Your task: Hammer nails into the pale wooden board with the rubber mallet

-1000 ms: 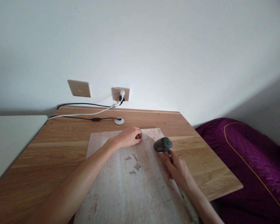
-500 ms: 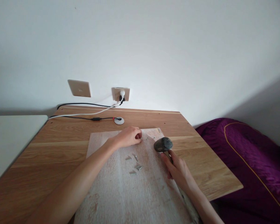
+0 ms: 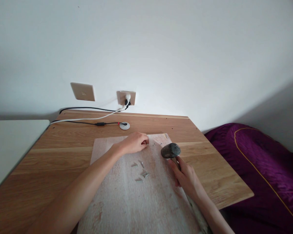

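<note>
My right hand (image 3: 185, 174) is wrapped around the handle of a mallet with a dark, rounded head (image 3: 171, 150), held over the right edge of a whitish, worn wooden board (image 3: 117, 198). Near the board's far edge, my left hand (image 3: 137, 143) is closed in a pinch. A small nail tip shows at its fingertips, mostly hidden. Just right of those fingers, a small nail (image 3: 154, 144) and another nail (image 3: 161, 144) stand on the board. Several loose silver nails (image 3: 144, 174) lie scattered nearer the middle.
The board rests on a wooden table (image 3: 217, 169) against a white wall. Black and white cables run along the back to a wall socket (image 3: 127, 98) and a round cable grommet (image 3: 124, 125). Purple fabric (image 3: 266, 169) lies to the right, a white surface (image 3: 14, 146) to the left.
Almost nothing differs. Both hands and the mallet keep their places, and the view has shifted very slightly.
</note>
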The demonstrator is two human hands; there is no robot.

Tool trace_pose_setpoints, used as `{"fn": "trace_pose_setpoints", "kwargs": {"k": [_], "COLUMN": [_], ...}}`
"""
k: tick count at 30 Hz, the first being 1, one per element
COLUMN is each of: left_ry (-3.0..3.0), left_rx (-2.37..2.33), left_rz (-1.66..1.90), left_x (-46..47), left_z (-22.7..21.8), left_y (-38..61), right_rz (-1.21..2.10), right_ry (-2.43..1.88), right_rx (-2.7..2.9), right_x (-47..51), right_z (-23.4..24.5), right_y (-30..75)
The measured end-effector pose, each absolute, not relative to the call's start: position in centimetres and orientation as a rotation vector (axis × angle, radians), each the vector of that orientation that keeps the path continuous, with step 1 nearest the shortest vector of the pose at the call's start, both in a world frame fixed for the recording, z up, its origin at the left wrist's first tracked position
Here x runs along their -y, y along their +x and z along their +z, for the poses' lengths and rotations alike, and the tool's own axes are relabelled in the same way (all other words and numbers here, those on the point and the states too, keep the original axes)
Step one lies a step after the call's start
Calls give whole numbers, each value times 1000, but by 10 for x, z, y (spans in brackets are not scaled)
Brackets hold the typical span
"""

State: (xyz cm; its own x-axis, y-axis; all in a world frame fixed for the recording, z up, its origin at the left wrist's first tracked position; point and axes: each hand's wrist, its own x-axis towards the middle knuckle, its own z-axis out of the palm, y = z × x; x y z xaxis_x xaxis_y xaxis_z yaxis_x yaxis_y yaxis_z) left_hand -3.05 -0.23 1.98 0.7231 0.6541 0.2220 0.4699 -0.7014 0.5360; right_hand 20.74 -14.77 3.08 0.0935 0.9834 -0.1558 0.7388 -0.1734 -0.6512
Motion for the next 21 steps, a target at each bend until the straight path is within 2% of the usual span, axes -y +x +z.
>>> {"fn": "trace_pose_setpoints", "kwargs": {"k": [21], "left_ry": [2558], "left_rx": [-881], "left_rz": [544], "left_x": [5], "left_z": [24], "left_y": [-32], "right_rz": [803], "right_ry": [-1994], "right_rx": [1685], "right_x": [147], "right_z": [34], "right_y": [206]}}
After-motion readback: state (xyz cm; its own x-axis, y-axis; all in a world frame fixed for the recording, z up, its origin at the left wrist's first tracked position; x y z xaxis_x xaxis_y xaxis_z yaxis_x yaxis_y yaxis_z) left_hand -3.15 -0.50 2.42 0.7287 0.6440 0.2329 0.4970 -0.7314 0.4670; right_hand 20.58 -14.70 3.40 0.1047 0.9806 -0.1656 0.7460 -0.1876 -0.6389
